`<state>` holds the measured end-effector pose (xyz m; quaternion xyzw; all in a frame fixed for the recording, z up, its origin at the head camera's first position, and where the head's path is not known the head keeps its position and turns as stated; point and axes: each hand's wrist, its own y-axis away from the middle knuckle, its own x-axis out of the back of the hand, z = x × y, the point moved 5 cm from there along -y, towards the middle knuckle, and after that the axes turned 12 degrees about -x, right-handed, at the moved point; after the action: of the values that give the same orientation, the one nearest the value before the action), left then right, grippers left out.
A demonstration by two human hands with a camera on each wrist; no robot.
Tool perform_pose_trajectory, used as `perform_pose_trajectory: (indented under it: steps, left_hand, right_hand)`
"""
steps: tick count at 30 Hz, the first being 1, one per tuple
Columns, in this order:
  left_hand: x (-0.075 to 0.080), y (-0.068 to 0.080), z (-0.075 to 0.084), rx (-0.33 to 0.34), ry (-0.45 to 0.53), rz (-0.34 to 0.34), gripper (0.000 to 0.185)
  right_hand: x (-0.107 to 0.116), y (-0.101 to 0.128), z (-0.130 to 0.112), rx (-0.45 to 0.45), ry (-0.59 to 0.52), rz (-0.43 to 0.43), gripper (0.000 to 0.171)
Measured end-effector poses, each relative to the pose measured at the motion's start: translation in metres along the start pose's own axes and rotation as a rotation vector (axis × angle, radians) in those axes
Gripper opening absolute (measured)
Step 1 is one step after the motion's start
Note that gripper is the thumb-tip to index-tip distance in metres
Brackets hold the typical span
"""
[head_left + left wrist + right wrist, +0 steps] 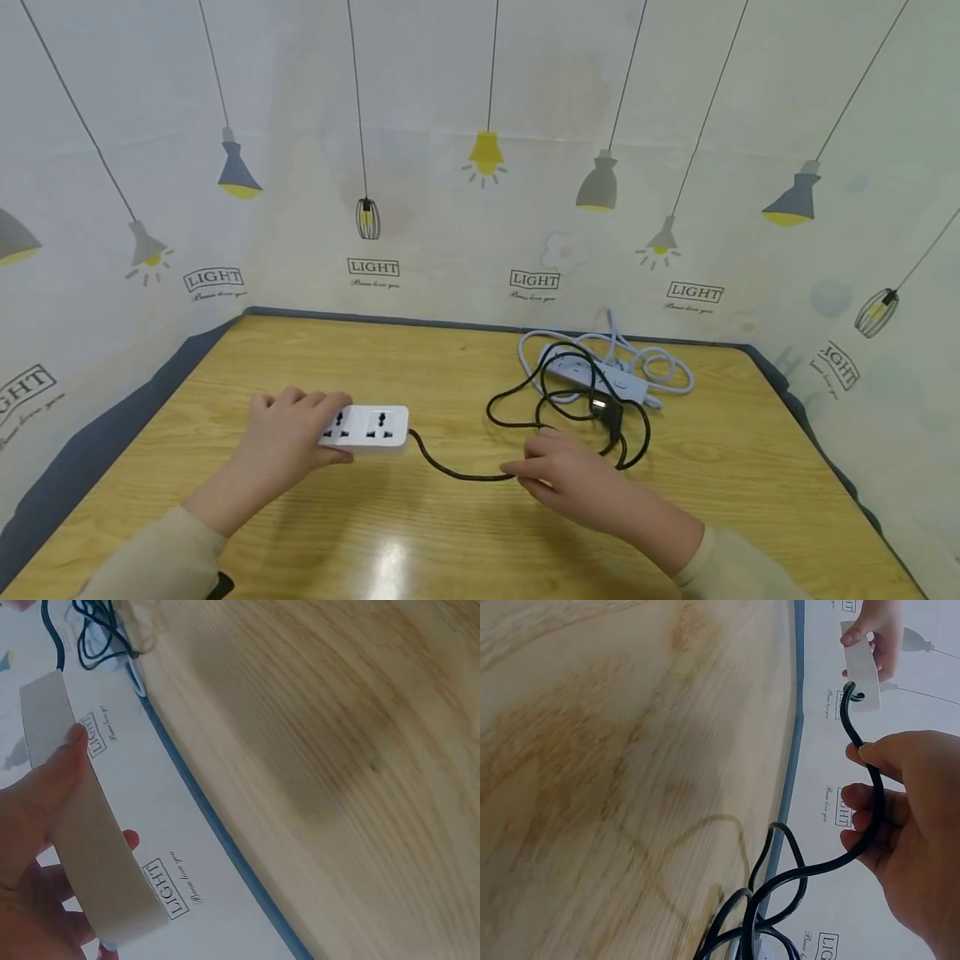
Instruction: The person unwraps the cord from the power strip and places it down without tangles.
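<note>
A white power strip [386, 427] with black sockets is gripped at its left end by my left hand [288, 433]. In the left wrist view the thumb lies along the plain side of the power strip [97, 825], with the other fingers round the far side. A black cord [457, 476] runs from the strip's right end to my right hand [570, 479]. In the right wrist view the thumb and index finger of my right hand [911, 817] pinch the black cord [877, 799]. The cord continues past the palm into loose loops, near a black plug [609, 412].
A second power strip [630, 385], white with a coiled white cord [678, 371], lies at the back right of the wooden table [360, 350], under the black loops. Behind the table stands a pale wall covering [442, 242] printed with lamps.
</note>
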<state>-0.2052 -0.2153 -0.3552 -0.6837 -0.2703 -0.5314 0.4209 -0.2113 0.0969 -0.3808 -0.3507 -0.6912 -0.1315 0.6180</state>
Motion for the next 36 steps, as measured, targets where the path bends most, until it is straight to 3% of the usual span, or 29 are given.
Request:
perform_pose_trajectory:
  steps: [19,26,36]
  left_hand:
    - [-0.041,-0.004,-0.033,0.12,0.126,-0.203,0.064]
    - [-0.05,-0.007,-0.038,0.129,0.128,-0.244,0.064]
    - [-0.063,-0.012,-0.046,0.138,0.119,-0.271,0.064]
  right_hand:
    - [-0.041,-0.037,0.003,-0.131,0.025,-0.234,0.029]
    - [-0.051,-0.045,0.002,-0.146,0.011,-0.253,0.032]
    - [-0.051,-0.045,-0.003,-0.123,0.1,-0.236,0.046]
